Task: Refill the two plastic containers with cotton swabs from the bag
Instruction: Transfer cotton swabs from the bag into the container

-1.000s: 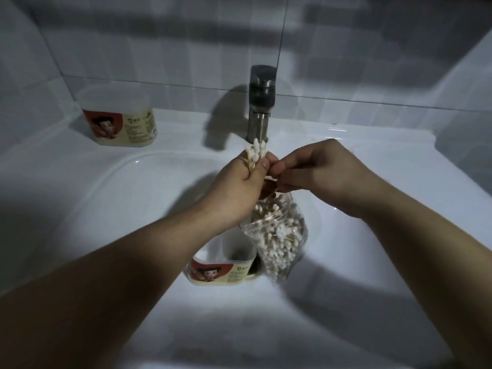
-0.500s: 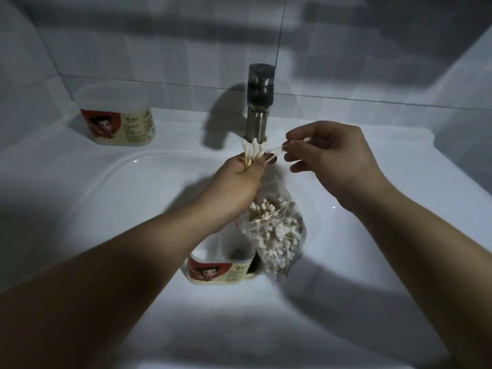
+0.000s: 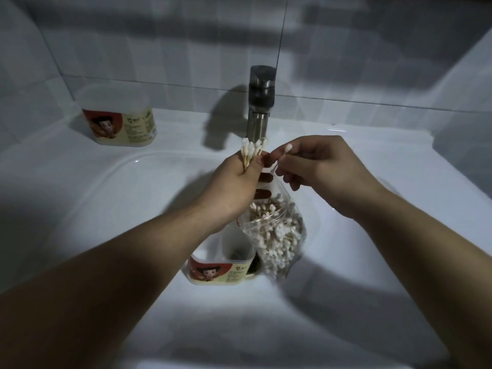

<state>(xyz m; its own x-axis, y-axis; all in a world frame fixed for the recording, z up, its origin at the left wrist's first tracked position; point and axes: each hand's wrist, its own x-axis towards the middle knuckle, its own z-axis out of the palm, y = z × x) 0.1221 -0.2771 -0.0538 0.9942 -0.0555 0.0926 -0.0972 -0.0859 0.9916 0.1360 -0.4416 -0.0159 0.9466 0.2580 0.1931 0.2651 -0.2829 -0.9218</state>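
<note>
The single swab (image 3: 282,159) is pinched in the right hand's (image 3: 322,166) fingertips, just beside the bundle (image 3: 251,153) the left hand (image 3: 234,190) grips (the bag (image 3: 277,233) hangs beneath that fist). Slide it in parallel, tips level; the open container (image 3: 218,272) stands below.

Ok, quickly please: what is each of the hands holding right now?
Left hand: closed, gripping a bunch of cotton swabs and the bag.
Right hand: closed, pinching one swab.
</note>
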